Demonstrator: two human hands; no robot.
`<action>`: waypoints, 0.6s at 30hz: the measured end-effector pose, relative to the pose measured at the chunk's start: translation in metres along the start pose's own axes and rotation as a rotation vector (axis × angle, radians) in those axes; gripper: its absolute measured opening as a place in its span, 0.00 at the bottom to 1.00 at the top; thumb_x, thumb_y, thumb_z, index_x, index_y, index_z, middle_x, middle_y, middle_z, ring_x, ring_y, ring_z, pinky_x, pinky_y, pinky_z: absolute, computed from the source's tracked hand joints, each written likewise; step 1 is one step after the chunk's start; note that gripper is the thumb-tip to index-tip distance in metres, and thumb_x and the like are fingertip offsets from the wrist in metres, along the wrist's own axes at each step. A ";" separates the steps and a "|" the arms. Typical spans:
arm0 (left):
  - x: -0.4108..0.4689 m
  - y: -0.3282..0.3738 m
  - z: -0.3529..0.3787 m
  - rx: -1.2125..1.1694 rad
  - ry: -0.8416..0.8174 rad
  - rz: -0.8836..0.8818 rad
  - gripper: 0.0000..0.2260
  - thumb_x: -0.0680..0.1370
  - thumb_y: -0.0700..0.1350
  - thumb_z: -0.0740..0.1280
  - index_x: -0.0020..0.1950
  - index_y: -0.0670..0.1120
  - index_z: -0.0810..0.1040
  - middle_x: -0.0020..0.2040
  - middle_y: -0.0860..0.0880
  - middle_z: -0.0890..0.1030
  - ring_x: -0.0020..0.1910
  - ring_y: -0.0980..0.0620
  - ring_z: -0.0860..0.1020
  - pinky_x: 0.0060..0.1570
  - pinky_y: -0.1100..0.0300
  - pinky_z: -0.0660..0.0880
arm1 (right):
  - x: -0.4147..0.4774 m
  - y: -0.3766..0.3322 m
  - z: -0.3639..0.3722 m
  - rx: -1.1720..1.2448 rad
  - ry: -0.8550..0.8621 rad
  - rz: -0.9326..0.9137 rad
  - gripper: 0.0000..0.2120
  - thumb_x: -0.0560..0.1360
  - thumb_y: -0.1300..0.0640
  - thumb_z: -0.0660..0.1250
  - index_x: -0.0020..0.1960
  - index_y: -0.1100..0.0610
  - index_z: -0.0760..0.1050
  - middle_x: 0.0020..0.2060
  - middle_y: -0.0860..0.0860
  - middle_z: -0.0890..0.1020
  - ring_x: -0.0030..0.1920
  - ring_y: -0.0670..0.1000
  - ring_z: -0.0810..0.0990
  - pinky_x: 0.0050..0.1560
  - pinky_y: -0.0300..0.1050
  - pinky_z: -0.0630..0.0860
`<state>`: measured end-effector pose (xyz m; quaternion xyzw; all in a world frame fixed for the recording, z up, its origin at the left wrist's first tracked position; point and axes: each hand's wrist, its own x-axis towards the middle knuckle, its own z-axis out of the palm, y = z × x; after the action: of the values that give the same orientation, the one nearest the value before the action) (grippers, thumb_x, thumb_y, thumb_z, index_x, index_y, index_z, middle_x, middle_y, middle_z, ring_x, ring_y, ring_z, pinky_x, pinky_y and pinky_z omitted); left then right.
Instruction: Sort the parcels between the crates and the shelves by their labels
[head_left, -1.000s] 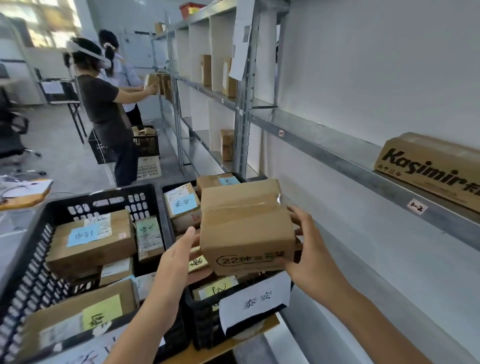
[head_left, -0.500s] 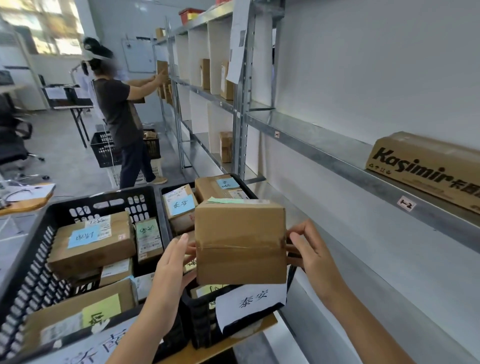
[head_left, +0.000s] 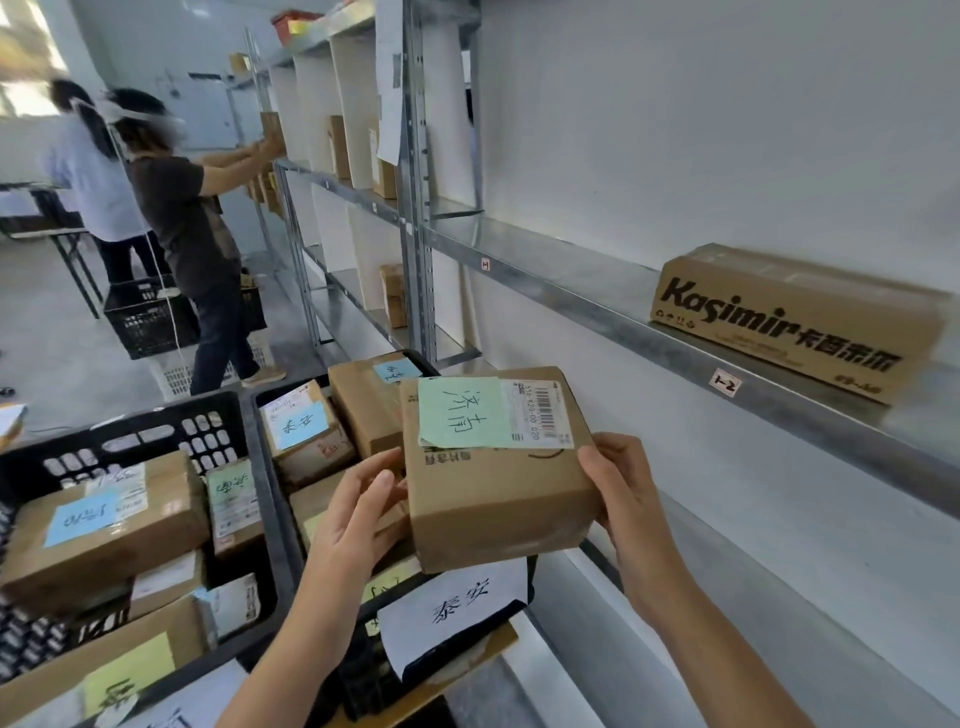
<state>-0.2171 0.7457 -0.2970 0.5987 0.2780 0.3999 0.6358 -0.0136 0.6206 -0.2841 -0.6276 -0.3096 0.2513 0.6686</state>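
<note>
1. Your held parcel (head_left: 498, 499) hid its own underside and far face. It also covered the near part of the right crate (head_left: 415, 358) and most of the parcels in it.
2. The left crate (head_left: 156, 431) was cut off by the left and bottom edges of the view. The printed carton (head_left: 795, 322) on the shelf (head_left: 571, 280) ran out of view at the right.
3. The handwriting on the parcel's green label (head_left: 462, 413) was visible, but I could not read it with confidence. The print on the barcode sticker (head_left: 543, 413) beside it was too small to make out.
4. The two people (head_left: 192, 228) at the far shelving were blurred, and what they handled could not be told.
5. Your left hand (head_left: 358, 514) gripped the parcel's left side, with its fingers (head_left: 384, 478) curled and pressed against that edge.
6. Your right hand (head_left: 623, 499) gripped the parcel's right side. One digit lay on the labelled face at the edge, and the other fingers went behind the parcel, so I could not tell how they lay.
7. You held the parcel in the air between both hands, with the labelled face tilted up toward you. It was above the near right corner of the right crate, over the white sign (head_left: 457, 608) hung on the crate's front wall. It was in front of the shelving and lower than the shelf with the printed carton, touching neither.
8. A small tag (head_left: 724, 383) was fixed to the shelf's front lip below the carton.
</note>
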 end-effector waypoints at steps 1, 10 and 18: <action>0.002 0.001 0.002 0.006 -0.003 -0.001 0.18 0.75 0.61 0.62 0.62 0.58 0.79 0.59 0.53 0.83 0.58 0.56 0.81 0.57 0.55 0.76 | 0.000 0.001 -0.001 0.014 -0.013 -0.002 0.14 0.69 0.37 0.66 0.54 0.37 0.72 0.53 0.37 0.80 0.58 0.44 0.79 0.64 0.59 0.75; 0.012 0.004 0.002 0.109 0.030 -0.069 0.22 0.69 0.68 0.71 0.56 0.56 0.81 0.55 0.52 0.84 0.55 0.52 0.82 0.58 0.44 0.79 | 0.006 0.011 0.007 -0.035 -0.118 0.027 0.26 0.66 0.37 0.70 0.64 0.32 0.72 0.62 0.41 0.77 0.58 0.37 0.78 0.60 0.40 0.76; 0.018 0.004 -0.020 0.046 0.100 -0.036 0.14 0.75 0.57 0.72 0.57 0.54 0.79 0.58 0.51 0.84 0.58 0.51 0.82 0.60 0.46 0.77 | 0.035 0.009 0.032 -0.065 -0.319 -0.018 0.32 0.68 0.34 0.69 0.68 0.24 0.61 0.62 0.32 0.78 0.63 0.38 0.77 0.64 0.43 0.76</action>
<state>-0.2249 0.7718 -0.2934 0.5874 0.3292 0.4112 0.6144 -0.0132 0.6686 -0.2887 -0.5982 -0.4255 0.3318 0.5925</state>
